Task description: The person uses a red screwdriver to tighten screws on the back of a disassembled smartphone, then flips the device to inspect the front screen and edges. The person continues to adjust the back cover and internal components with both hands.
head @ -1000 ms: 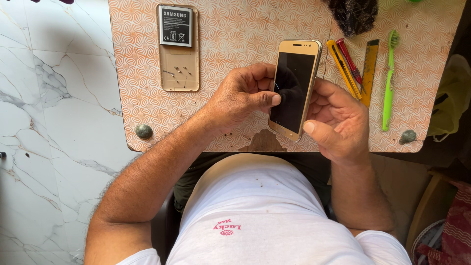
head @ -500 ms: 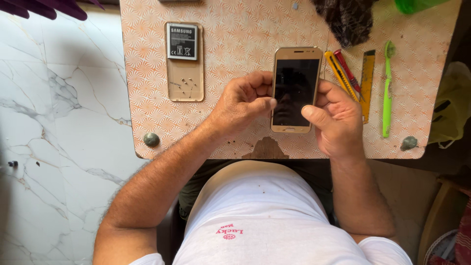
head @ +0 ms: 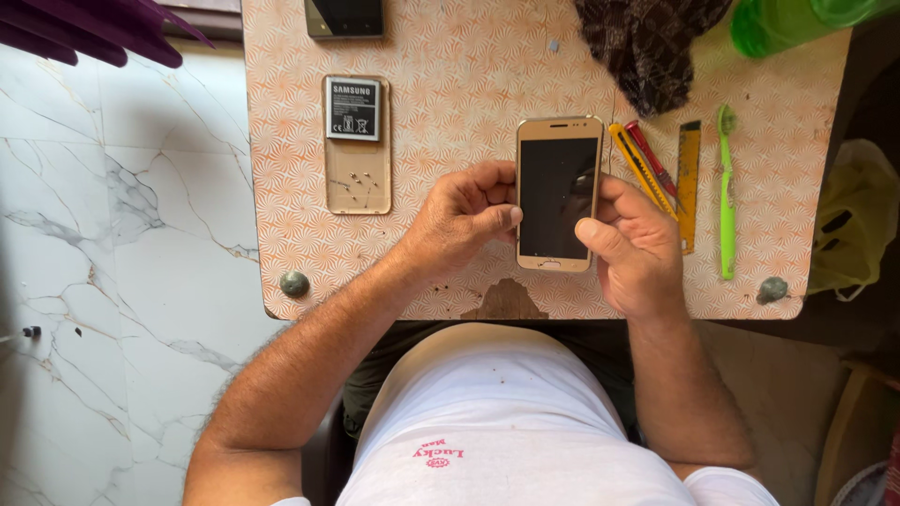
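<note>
Item held: a gold smartphone point(head: 559, 194), screen dark and face up, lying flat over the middle of the patterned tabletop point(head: 441, 103). We grip it at both long edges: our left hand point(head: 464, 225) has its thumb pressed on the left edge with the fingers curled at that side, and our right hand point(head: 636, 245) grasps the right edge, thumb laid on the lower right of the frame. To the left, well apart, we list a gold back cover point(head: 357, 164) lying inside up, with a grey battery point(head: 352, 109) on its upper half and several tiny screws point(head: 356, 183) loose on its lower half. To the right of the phone lie a yellow utility knife point(head: 640, 169), a red-handled tool point(head: 651, 157) touching it, a yellow ruler point(head: 689, 178) and a green toothbrush point(head: 727, 192). A dark cloth point(head: 647, 42) sits at the far edge. In our judgement the hold goes best with even thumb pressure along the frame, the phone kept level, and sleeves and wrists kept away from the loose screws.
</note>
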